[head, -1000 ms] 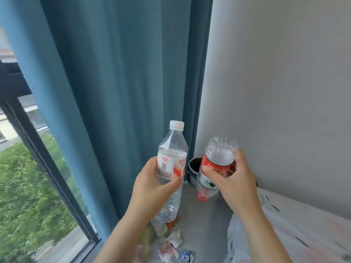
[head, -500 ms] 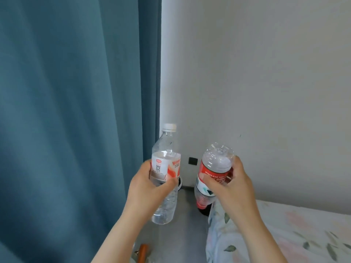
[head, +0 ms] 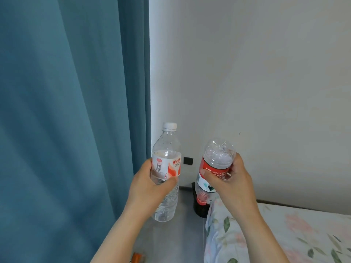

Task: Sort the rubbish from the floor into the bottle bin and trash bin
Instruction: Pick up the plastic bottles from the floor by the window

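Observation:
My left hand grips a clear plastic bottle with a white cap, held upright at chest height; its label is white and orange-red. My right hand holds a second clear bottle with a red label upside down, its red cap pointing at the floor. Just below that cap stands a dark bin, mostly hidden behind the bottle and the bed corner. The two bottles are side by side and apart.
A blue curtain hangs along the left. A pale wall with a small black square fills the back. A bed with a floral sheet takes the lower right. An orange scrap lies on the grey floor.
The view has swung right: the window and the litter on the floor have left the frame, and the bed has come in. Both hands still hold their bottles in the same poses.

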Available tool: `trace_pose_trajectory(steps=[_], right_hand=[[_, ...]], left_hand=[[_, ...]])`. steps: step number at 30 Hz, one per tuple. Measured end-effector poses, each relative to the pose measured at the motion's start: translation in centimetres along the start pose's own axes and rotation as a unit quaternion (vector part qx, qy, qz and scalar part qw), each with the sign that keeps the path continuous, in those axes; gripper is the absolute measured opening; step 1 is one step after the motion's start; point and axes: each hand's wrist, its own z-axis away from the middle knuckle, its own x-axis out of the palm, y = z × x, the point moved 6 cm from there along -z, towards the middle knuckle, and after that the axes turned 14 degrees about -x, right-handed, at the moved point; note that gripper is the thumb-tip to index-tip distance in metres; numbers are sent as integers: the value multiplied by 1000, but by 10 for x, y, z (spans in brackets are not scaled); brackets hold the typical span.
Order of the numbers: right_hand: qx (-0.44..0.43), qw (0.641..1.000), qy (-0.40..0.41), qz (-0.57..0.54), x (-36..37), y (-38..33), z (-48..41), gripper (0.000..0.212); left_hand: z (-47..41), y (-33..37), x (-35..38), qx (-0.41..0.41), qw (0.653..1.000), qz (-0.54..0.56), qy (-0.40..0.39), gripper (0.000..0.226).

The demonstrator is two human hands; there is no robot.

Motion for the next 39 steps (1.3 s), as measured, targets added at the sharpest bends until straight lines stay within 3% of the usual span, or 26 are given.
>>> trace_pose_trajectory(steps=[15,23,33,39], right_hand=[[16,999,-45,-23,31,128,-208,60],[51,994,-99,-24,73,180,-260,61],[67,988,-140,12,153,236,-336,54],[89,983,-158,36,215,265,-371,60]], left_hand=[[-197,41,96,-48,997,4,62,47],[-267,34,99,-84,991,-19,102,51],[-392,6,94,-128,987,5,95,55],[-470,-27,81,-167,983,0,80,53]])
